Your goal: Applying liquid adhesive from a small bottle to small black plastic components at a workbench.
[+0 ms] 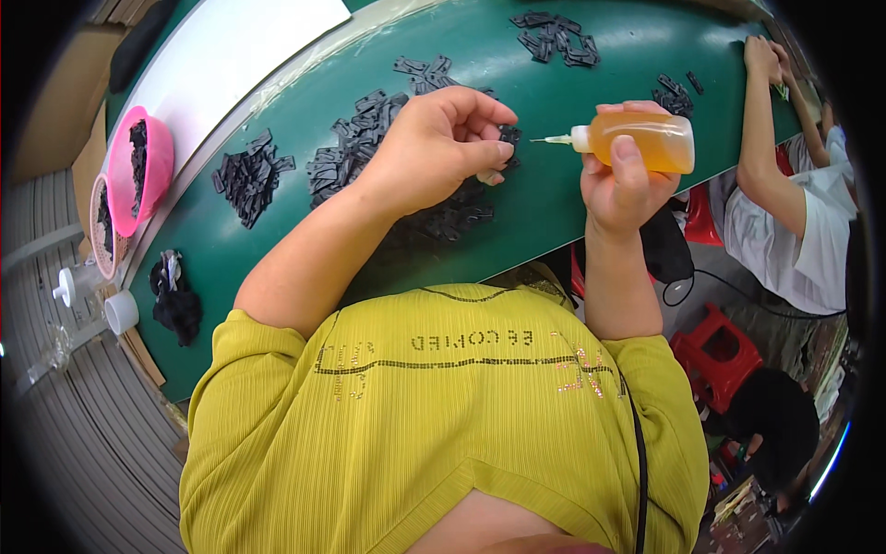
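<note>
My left hand (443,148) is closed in a pinch over the piles, and a small black plastic part (512,148) shows at its fingertips, mostly hidden by them. My right hand (630,180) is wrapped round a clear squeeze bottle (651,141) of amber liquid. The bottle lies on its side in the air, its white cap and thin needle tip pointing left toward my left fingertips, a short gap apart. Under and around my left hand spreads a large heap of black plastic parts (355,148). A smaller pile of the same parts (251,177) lies to its left.
On the green table (637,37), more black parts (556,39) lie at the far side. A pink basket (157,171) and a dark cloth (175,300) are at the left. Another person's arm (771,166) rests at the right edge, near a red stool (718,355).
</note>
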Motion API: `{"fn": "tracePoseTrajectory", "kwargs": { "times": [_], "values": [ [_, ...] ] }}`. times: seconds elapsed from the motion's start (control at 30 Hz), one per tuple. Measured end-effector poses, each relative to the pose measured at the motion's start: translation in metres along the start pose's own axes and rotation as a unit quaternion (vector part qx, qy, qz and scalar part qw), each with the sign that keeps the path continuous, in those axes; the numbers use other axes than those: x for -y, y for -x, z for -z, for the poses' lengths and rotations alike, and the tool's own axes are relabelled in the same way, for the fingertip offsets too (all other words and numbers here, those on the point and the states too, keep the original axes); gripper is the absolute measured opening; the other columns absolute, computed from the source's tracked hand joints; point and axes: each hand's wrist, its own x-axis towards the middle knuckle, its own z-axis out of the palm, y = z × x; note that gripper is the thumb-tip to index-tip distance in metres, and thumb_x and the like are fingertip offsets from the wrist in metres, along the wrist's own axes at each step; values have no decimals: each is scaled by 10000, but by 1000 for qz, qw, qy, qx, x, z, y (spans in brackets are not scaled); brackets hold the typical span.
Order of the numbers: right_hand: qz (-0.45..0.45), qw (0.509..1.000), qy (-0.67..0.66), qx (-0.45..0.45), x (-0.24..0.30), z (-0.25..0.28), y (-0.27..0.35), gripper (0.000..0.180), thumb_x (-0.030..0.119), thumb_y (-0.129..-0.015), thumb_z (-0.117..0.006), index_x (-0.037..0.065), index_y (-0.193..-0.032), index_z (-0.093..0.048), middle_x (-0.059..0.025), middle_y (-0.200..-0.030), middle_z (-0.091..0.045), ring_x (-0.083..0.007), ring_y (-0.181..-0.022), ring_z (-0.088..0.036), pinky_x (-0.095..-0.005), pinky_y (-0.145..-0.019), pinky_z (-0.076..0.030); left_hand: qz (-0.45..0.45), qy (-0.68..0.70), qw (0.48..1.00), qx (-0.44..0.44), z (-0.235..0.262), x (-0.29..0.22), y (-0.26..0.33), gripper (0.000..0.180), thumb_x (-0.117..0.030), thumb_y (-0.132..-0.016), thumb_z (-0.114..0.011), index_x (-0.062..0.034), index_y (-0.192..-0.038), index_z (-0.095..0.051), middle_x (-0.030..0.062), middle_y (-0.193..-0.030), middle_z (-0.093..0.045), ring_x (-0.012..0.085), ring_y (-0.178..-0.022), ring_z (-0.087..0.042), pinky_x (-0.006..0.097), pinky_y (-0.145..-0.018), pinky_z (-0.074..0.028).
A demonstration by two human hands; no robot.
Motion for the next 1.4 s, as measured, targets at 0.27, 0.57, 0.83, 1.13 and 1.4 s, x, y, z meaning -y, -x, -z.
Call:
{"fn": "tracePoseTrajectory", "kwargs": {
  "times": [0.27,0.57,0.83,1.13,1.4],
  "values": [
    [44,990,130,26,-4,2,3,303,-28,-689,-655,-21,-966,-531,-102,-913,-586,-170,-780,-612,-273,-656,-505,47,8,999,2,-2,0,-3,246,-6,-786,-647,37,-1013,-564,53,-763,-602,128,-658,-614,247,-584,-537],
    [48,987,152,27,-4,2,3,298,-12,-689,-663,-19,-960,-539,-89,-907,-591,-164,-795,-615,-278,-702,-504,58,2,998,-3,-2,0,-3,226,-17,-789,-644,30,-997,-570,74,-786,-620,130,-653,-616,247,-582,-540],
    [49,976,206,39,-4,1,3,301,5,-690,-668,-21,-962,-543,-81,-887,-599,-150,-779,-608,-270,-698,-499,59,-3,998,-6,-3,0,-2,197,-22,-796,-634,23,-980,-579,74,-798,-625,122,-642,-615,242,-567,-541],
    [16,998,61,-2,2,-3,1,274,17,-723,-624,-31,-976,-533,-153,-871,-616,-116,-520,-537,-216,-463,-435,77,23,997,-21,-3,-5,-2,168,-47,-802,-640,28,-944,-591,64,-786,-612,127,-594,-615,234,-532,-531],
    [28,993,77,80,-1,-2,5,288,-9,-695,-623,-27,-968,-535,-106,-912,-573,-164,-725,-606,-264,-628,-505,73,18,997,-23,-4,-5,-3,172,-46,-798,-640,36,-941,-590,73,-783,-609,136,-593,-617,237,-525,-532]
  ]
}}
